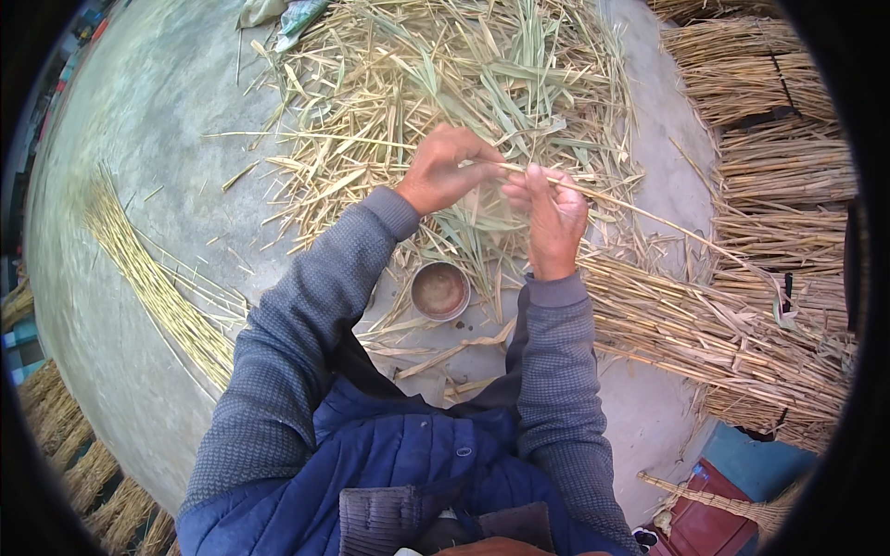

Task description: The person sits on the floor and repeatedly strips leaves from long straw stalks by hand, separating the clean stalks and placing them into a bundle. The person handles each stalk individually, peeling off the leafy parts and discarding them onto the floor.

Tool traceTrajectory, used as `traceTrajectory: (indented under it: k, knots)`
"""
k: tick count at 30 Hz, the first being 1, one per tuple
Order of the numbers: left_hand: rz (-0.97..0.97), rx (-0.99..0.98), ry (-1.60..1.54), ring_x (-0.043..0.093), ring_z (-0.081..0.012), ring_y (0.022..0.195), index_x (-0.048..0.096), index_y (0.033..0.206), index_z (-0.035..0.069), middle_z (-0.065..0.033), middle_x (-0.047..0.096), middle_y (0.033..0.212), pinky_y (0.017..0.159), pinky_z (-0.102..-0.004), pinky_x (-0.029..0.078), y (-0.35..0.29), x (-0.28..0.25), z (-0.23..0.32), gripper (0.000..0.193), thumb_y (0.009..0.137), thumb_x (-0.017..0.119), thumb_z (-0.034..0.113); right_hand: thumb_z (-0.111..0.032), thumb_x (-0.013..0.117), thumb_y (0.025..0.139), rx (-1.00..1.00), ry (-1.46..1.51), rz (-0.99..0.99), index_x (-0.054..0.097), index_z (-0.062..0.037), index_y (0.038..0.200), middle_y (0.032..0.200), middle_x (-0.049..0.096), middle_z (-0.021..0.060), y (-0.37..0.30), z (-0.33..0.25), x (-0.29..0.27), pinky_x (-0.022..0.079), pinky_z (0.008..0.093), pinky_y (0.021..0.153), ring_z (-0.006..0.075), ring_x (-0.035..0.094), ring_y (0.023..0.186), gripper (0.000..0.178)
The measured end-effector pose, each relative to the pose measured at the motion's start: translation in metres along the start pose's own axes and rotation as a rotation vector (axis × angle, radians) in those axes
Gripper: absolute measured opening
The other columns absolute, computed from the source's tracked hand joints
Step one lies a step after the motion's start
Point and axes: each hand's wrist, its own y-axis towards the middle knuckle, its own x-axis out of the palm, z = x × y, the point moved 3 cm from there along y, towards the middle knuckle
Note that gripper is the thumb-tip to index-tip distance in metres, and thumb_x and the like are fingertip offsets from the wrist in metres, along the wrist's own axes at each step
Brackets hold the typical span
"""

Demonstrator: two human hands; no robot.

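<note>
Head view: a long, thin, tan reed stalk (663, 221) is being pinched narrowly by the left hand (447, 171) and right hand (556, 224) over a loose, tan-and-green heap of dry leaves (399, 93). Looks like it's being stripped clean; for the next move, a steady pull along it is probably being called for.

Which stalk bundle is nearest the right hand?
The slanting tan bundle, its left end beside the right hand. The stacked bundles are farther right; the yellow-green bundle lies well off to the left.
</note>
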Motion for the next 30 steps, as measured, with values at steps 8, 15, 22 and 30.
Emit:
traceTrajectory:
  k: [8,15,22,30]
  knots:
    - [0.366,-0.174,0.037,0.071,-0.0133,0.075,0.072,0.089,0.006,-0.0055,0.075,0.083,0.067,-0.0276,0.055,0.025,-0.107,-0.036,0.009,0.086,0.076,0.013,-0.02,0.066,0.099,0.025,0.016,0.154,0.057,0.0041,0.108,0.093,0.071,0.017,0.004,0.006,-0.022,0.057,0.0237,0.066,0.017,0.071,0.076,0.027]
    - [-0.277,0.299,0.432,0.063,-0.0199,0.086,0.07,0.091,0.011,-0.0034,0.069,0.084,0.08,-0.0353,0.042,0.006,-0.014,-0.017,0.021,0.085,0.074,0.03,-0.022,0.069,0.097,0.055,0.041,0.08,0.057,0.003,0.112,0.097,0.071,0.0167,0.002,0.012,-0.005,0.058,0.0254,0.071,0.0181,0.072,0.08,0.032]
    - [-0.383,-0.096,0.725,0.062,-0.0231,0.074,0.067,0.076,0.015,-0.0028,0.064,0.067,0.078,-0.038,0.04,0.006,-0.073,-0.047,0.013,0.078,0.077,0.023,-0.019,0.068,0.097,-0.017,0.097,0.184,0.058,0.0048,0.111,0.096,0.072,0.0168,0.011,-0.014,-0.038,0.058,0.0229,0.068,0.0169,0.072,0.081,0.03]
    - [-0.32,-0.147,-0.168,0.066,-0.0159,0.071,0.074,0.093,0.0,-0.0088,0.07,0.076,0.064,-0.0307,0.052,0.001,-0.005,-0.015,0.024,0.086,0.078,0.022,-0.019,0.069,0.096,0.052,0.113,0.019,0.06,0.0032,0.111,0.095,0.072,0.0148,0.0,0.003,-0.003,0.058,0.0245,0.072,0.0171,0.072,0.082,0.028]
